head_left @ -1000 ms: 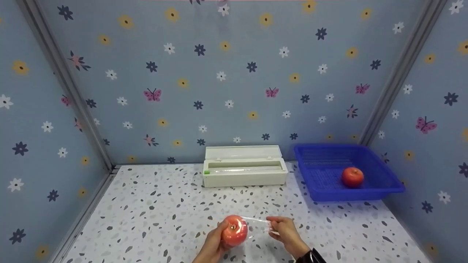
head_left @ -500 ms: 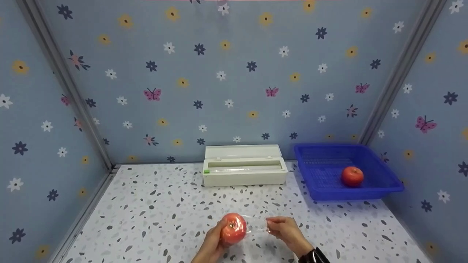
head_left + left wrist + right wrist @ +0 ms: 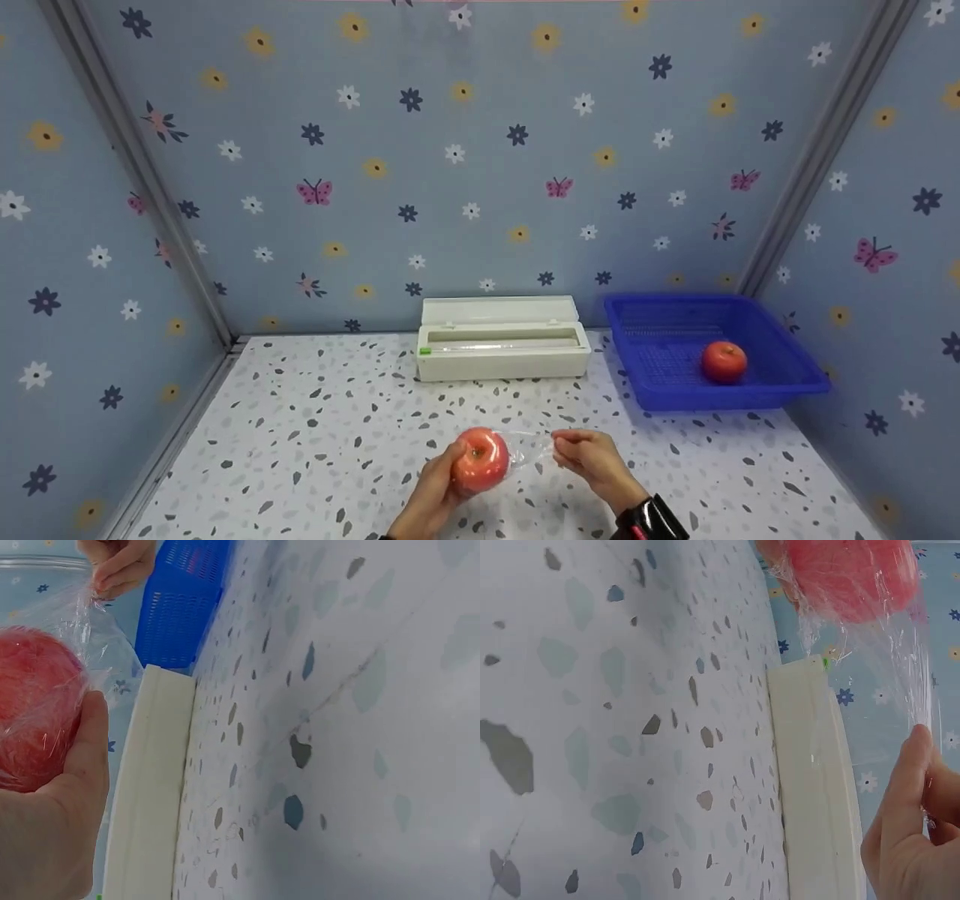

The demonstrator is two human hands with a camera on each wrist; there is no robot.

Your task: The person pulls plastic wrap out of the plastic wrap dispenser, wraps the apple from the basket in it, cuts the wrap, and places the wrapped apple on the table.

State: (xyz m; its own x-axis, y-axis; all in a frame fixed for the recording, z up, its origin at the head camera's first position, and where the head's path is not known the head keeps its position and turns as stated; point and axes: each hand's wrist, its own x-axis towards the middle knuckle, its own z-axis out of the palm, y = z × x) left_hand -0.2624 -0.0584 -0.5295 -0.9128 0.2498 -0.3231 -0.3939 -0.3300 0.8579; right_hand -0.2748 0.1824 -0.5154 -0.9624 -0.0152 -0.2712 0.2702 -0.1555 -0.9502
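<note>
My left hand (image 3: 431, 487) grips a red apple (image 3: 481, 461) above the table, the thumb lying along its side. Clear plastic wrap (image 3: 526, 448) covers the apple and stretches out to its right. Between thumb and fingers, my right hand (image 3: 596, 459) pinches the gathered end of that wrap. The left wrist view shows the wrinkled wrap (image 3: 82, 622) drawn tight from the apple (image 3: 34, 709) to the other hand. In the right wrist view the wrap (image 3: 911, 660) narrows into the right fingertips (image 3: 920, 736).
A white wrap dispenser box (image 3: 502, 366) with its lid up and a roll inside stands against the back wall. To its right, a blue plastic basket (image 3: 652, 401) holds another apple (image 3: 724, 362). The speckled table (image 3: 322, 435) lies under both hands.
Both hands and the apple have shifted slightly up and away from the person. The wrap between them is more gathered; the right hand still pinches it.
</note>
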